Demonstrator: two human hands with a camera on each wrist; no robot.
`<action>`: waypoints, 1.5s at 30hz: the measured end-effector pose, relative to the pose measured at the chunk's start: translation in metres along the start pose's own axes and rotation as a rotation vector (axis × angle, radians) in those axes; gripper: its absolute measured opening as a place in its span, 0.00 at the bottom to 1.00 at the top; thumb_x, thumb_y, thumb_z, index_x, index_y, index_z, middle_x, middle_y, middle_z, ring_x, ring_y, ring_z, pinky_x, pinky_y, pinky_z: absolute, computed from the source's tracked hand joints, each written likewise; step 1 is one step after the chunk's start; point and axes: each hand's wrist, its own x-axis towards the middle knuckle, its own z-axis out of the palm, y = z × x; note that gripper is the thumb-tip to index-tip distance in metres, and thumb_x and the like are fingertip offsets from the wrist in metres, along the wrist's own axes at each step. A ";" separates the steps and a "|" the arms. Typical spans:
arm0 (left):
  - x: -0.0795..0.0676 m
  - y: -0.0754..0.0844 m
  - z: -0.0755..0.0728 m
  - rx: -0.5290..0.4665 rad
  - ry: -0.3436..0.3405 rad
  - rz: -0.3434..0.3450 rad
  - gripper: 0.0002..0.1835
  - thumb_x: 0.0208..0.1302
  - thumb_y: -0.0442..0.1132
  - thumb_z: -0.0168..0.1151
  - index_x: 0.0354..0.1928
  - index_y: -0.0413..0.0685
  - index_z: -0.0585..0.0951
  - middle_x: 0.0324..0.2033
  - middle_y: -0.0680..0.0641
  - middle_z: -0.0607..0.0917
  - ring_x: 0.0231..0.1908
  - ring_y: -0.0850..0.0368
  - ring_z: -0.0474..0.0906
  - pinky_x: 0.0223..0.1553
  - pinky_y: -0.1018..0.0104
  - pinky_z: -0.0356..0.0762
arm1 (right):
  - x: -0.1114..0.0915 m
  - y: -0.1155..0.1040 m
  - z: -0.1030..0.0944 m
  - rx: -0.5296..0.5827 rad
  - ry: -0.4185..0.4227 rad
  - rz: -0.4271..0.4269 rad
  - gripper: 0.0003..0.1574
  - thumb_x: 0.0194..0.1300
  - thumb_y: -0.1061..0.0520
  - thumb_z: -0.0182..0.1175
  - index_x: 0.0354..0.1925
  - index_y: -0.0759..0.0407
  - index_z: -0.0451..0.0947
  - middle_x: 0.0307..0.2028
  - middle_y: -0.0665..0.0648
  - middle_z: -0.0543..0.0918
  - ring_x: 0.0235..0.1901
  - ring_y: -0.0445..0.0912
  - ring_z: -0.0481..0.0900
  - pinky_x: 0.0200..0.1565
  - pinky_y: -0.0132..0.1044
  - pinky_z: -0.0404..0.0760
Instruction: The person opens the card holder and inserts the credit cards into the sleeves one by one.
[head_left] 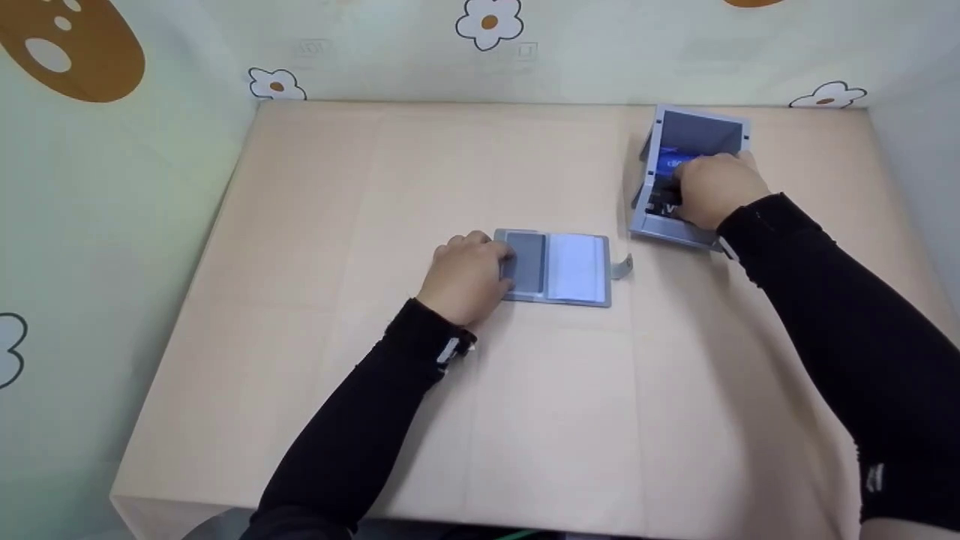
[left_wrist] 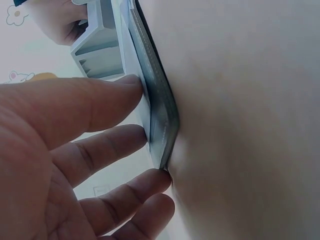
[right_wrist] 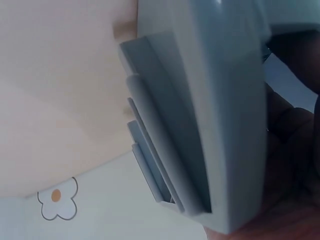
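Note:
A grey card holder [head_left: 576,268] lies spread open on the table, with clear sleeves inside and a small snap strap [head_left: 622,267] at its right side. My left hand [head_left: 466,276] rests at its left edge. In the left wrist view the thumb [left_wrist: 117,95] touches the inner face, while fairly straight fingers meet the edge. My right hand [head_left: 718,187] reaches into a grey open-topped box [head_left: 675,229] at the back right. Inside the box are a blue item [head_left: 675,161] and black items [head_left: 663,196]. The right fingertips are hidden, so what they touch cannot be told.
A beige cloth [head_left: 405,172] covers the table. Pale walls with flower prints [head_left: 489,22] stand behind it and at both sides. The box's ridged outer side [right_wrist: 165,140] fills much of the right wrist view.

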 end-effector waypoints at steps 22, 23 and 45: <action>0.001 0.000 -0.001 -0.017 -0.019 -0.006 0.23 0.69 0.50 0.70 0.64 0.54 0.84 0.55 0.46 0.84 0.54 0.47 0.77 0.59 0.50 0.73 | 0.006 0.002 0.002 0.021 -0.003 0.005 0.14 0.66 0.60 0.66 0.44 0.69 0.79 0.41 0.74 0.87 0.42 0.67 0.82 0.48 0.60 0.66; 0.000 0.000 -0.002 -0.016 -0.020 -0.007 0.23 0.69 0.50 0.70 0.64 0.54 0.84 0.55 0.46 0.84 0.54 0.46 0.77 0.59 0.50 0.73 | 0.006 0.002 0.002 0.022 -0.004 0.005 0.14 0.66 0.60 0.66 0.44 0.69 0.79 0.41 0.74 0.87 0.42 0.67 0.82 0.48 0.60 0.66; 0.001 -0.001 0.000 -0.017 -0.010 0.004 0.23 0.69 0.50 0.70 0.63 0.54 0.84 0.55 0.46 0.85 0.54 0.46 0.78 0.59 0.49 0.73 | 0.009 0.006 -0.002 0.038 -0.041 0.013 0.17 0.69 0.57 0.64 0.49 0.69 0.77 0.49 0.77 0.83 0.50 0.72 0.77 0.54 0.64 0.67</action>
